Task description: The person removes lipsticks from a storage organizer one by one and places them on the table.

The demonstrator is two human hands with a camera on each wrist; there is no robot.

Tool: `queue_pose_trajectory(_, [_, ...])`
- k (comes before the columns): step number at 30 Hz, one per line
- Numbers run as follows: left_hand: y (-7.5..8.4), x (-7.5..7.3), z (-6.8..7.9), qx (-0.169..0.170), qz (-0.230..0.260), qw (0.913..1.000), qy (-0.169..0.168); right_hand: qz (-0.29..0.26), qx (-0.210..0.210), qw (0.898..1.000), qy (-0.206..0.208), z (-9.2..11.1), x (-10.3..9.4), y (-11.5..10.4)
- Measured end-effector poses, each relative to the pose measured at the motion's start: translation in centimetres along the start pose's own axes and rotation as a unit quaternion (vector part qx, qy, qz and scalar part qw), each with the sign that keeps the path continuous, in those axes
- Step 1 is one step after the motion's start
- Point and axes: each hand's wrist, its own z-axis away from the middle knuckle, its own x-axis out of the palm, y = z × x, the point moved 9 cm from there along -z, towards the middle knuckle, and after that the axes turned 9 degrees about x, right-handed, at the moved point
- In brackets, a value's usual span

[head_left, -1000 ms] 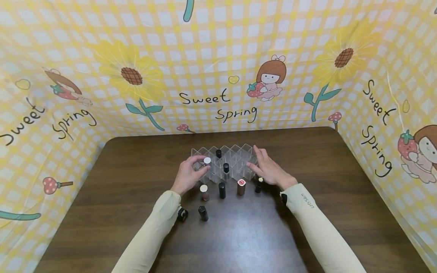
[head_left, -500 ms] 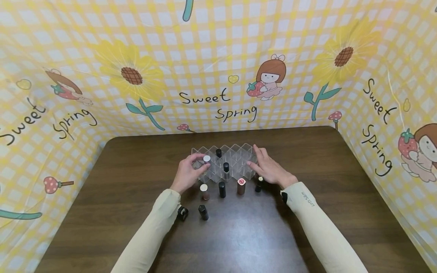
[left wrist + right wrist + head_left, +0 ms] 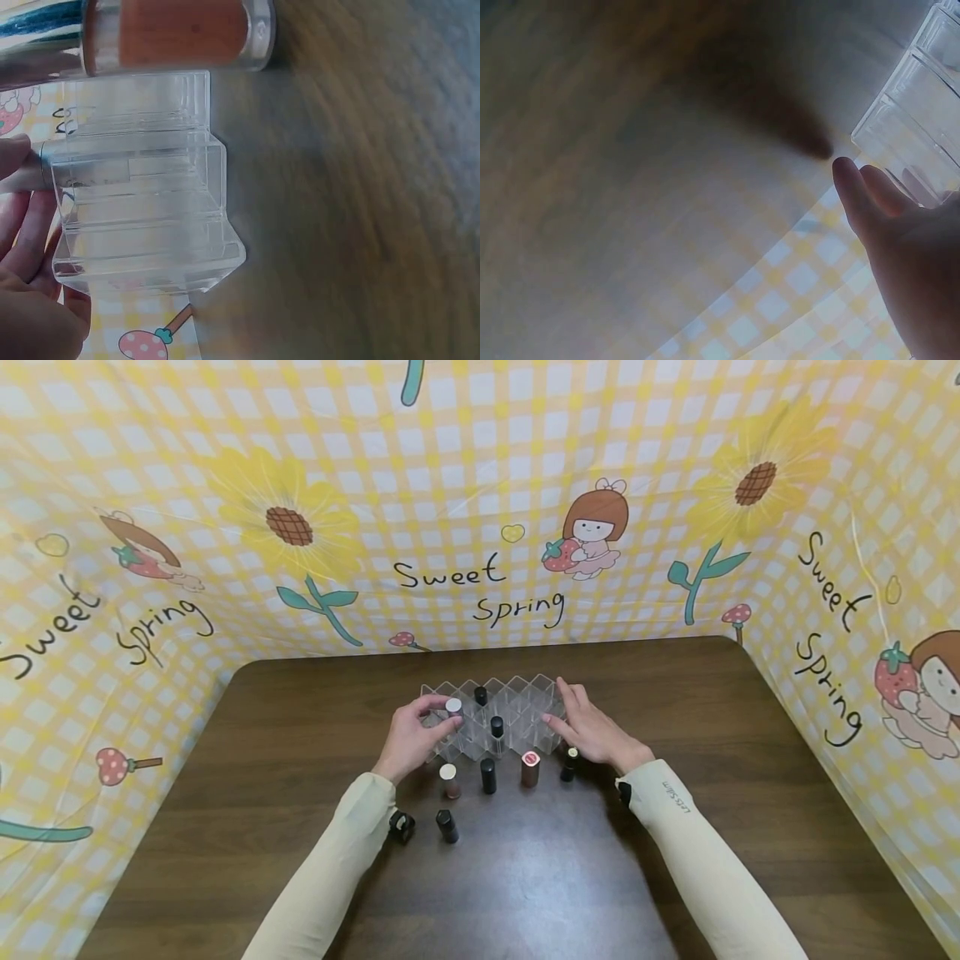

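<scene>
A clear organizer (image 3: 517, 722) with diamond-shaped compartments stands on the table, with two black-capped tubes (image 3: 497, 727) in it. At its left end my left hand (image 3: 411, 739) pinches a lipstick tube with a pale, shiny cap (image 3: 453, 707) between thumb and fingers. In the left wrist view this tube (image 3: 34, 174) reaches into a compartment of the organizer (image 3: 150, 202). Spread fingers of my right hand (image 3: 592, 727) rest at the organizer's right end and hold nothing. In the right wrist view the right hand (image 3: 915, 247) lies along the organizer's side (image 3: 922, 97).
In front of the organizer stand a brownish tube with a pale cap (image 3: 450, 782), a black tube (image 3: 488, 777), a brown lipstick with a red top (image 3: 530, 771) and a gold-topped black one (image 3: 569, 765). Nearer stands another black tube (image 3: 447, 827). Printed cloth (image 3: 450, 510) surrounds the table.
The pale-capped tube in my left hand has shifted slightly toward the back of the table. My right hand and the standing tubes look unchanged.
</scene>
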Motion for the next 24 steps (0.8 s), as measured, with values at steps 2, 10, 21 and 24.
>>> queue_pose_trajectory(2, [0.0,0.0,0.0,-0.005,0.004,1.0,0.001,0.0,-0.002,1.0,0.0,0.0,0.0,0.0])
queue_pose_trajectory(10, [0.5,-0.5,-0.1,0.001,0.015,0.9998,0.015,-0.005,-0.006,1.0,0.002,0.0,0.0,-0.1])
queue_pose_trajectory(21, [1.7,-1.3,0.0,0.007,0.037,0.9983,0.044,-0.006,-0.005,1.0,0.003,0.1,0.0,-0.1])
queue_pose_trajectory(24, [1.8,-1.6,0.0,-0.001,0.057,0.9968,0.056,-0.008,-0.006,1.0,0.005,0.1,0.0,-0.1])
